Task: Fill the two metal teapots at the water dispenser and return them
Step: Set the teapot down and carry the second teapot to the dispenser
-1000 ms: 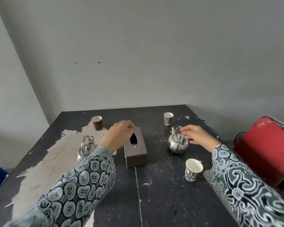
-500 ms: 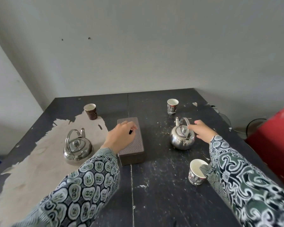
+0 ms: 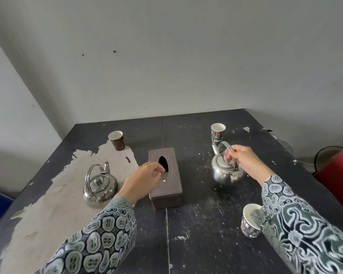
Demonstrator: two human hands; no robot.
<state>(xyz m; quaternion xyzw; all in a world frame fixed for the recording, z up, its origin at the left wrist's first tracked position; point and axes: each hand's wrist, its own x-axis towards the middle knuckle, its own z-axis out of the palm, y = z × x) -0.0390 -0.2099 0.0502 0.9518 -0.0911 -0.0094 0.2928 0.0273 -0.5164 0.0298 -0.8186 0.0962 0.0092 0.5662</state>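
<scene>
Two small metal teapots stand on a dark, worn table (image 3: 196, 224). The left teapot (image 3: 99, 186) sits on the pale peeled patch with its handle upright, untouched. The right teapot (image 3: 227, 171) stands right of centre; my right hand (image 3: 246, 165) is closed around its arched handle. My left hand (image 3: 141, 180) hovers between the left teapot and a brown tissue box, fingers loosely curled, holding nothing. No water dispenser is in view.
The brown tissue box (image 3: 165, 177) lies mid-table. Paper cups stand at the back left (image 3: 117, 140), back right (image 3: 217, 133) and front right (image 3: 250, 220) under my right sleeve. A red object (image 3: 339, 175) sits beyond the table's right edge, a wall behind.
My right hand has closed on the right teapot's handle, which it was only reaching towards before. My left hand has drifted slightly over the tissue box. The camera has tilted.
</scene>
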